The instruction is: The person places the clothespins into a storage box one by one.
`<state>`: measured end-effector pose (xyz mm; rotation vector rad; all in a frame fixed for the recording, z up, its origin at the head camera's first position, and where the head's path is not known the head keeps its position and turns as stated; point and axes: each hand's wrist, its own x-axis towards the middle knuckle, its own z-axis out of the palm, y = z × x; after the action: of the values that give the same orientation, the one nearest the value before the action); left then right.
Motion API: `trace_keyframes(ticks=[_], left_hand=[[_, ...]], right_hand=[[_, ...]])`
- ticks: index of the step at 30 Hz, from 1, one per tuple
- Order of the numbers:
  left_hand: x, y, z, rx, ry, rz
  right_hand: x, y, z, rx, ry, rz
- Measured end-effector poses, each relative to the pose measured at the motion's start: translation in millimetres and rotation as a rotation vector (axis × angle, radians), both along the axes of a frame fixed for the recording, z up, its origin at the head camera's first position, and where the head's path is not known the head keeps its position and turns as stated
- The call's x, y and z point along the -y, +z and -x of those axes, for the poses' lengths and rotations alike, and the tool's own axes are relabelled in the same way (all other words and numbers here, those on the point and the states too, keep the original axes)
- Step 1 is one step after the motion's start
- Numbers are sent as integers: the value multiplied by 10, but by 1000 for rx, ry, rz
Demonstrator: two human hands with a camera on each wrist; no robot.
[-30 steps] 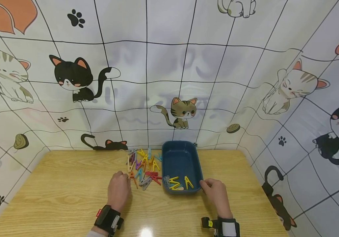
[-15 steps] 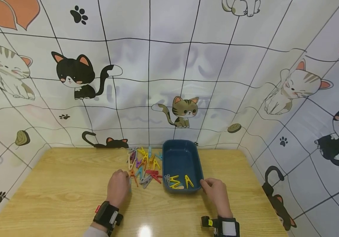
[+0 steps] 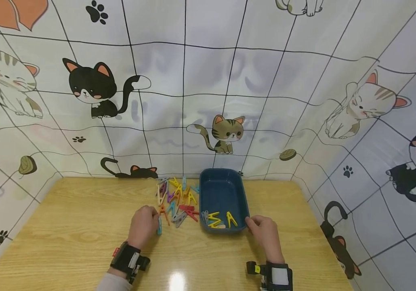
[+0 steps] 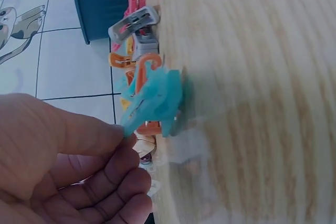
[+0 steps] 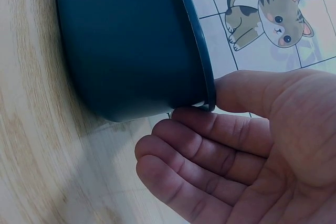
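Between the thumb and index finger of my left hand [image 3: 143, 226] is a light-blue clothespin [image 4: 160, 98], held by one end just left of the pile in the head view. Its other end is close over the tabletop. Several clothespins [image 3: 186, 207] in red, yellow, orange, grey, purple and blue lie loosely heaped beside the hand. My right hand [image 3: 265, 236] pinches the near right corner of a dark-blue plastic bin [image 3: 223, 190], thumb at the rim [image 5: 210, 85] and index finger beneath it. Inside the bin's near end lie several clothespins, among them yellow [image 3: 231, 219] and grey ones [image 3: 204, 217].
The wooden table [image 3: 84, 226] ends at a white curtain [image 3: 164, 81] printed with cats and grid lines, which also runs along both sides. The bin stands right of the pile, its far end near the curtain. Each wrist wears a black strap [image 3: 126, 258] with a camera.
My left hand has drawn slightly left of the pile, and the light-blue clothespin now shows beside its fingers. The right hand stays on the bin's rim. The head view has shifted slightly.
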<state>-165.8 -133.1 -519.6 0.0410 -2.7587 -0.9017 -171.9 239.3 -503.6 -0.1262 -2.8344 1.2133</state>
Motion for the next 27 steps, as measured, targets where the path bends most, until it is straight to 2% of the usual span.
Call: trace_keyframes(ticks=[9,12,22,27], left_hand=[[-19,80,-22,74,-12,-63],[-62,134,-41,74,-22,-78],[-318,371,-132,-75,-95,-69],[-497,446,-130,-144,-122,-73]], right_hand=[[7,-2,8,-17,-7,-11],[10,10,-1,-12,0,-23],[4,25,-15,-4,0,-20],[7,34,-14,-7,2,-13]])
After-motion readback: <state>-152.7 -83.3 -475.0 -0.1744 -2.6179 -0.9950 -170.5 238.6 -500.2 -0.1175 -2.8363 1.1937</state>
